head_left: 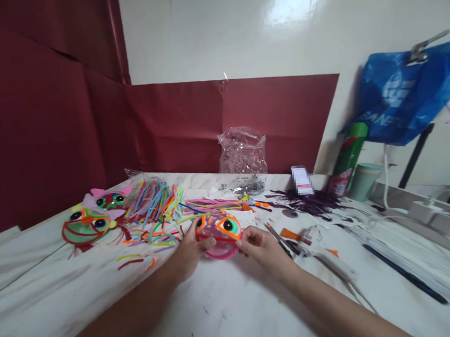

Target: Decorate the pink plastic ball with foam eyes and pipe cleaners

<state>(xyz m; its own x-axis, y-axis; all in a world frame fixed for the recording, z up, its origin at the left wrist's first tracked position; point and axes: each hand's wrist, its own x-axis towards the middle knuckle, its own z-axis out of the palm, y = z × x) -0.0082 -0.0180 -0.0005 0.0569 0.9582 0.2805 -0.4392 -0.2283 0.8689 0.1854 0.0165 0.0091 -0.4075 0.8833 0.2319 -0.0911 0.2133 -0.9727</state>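
Between my hands, above the front middle of the table, is a craft animal head [217,230] with big orange-rimmed eyes, a clear body and a pink rim along its lower mouth. My left hand [190,252] grips its left side, thumb across the front. At the other side my right hand [262,247] pinches the right corner of the mouth, where a red-orange strip runs. Whether the fingertips hold only that strip or the head's edge too, I cannot tell. Two similar craft heads, one green-mouthed [84,228] and one pink-eared [110,200], sit at the left.
Colourful pipe cleaners [154,203] lie behind my left hand. Right of my right hand are scissors [280,239] and a glue gun [332,266] with its cord. Farther back are dark purple strips [311,202], a phone [302,180], a green cup [364,181] and a clear plastic bag [242,149].
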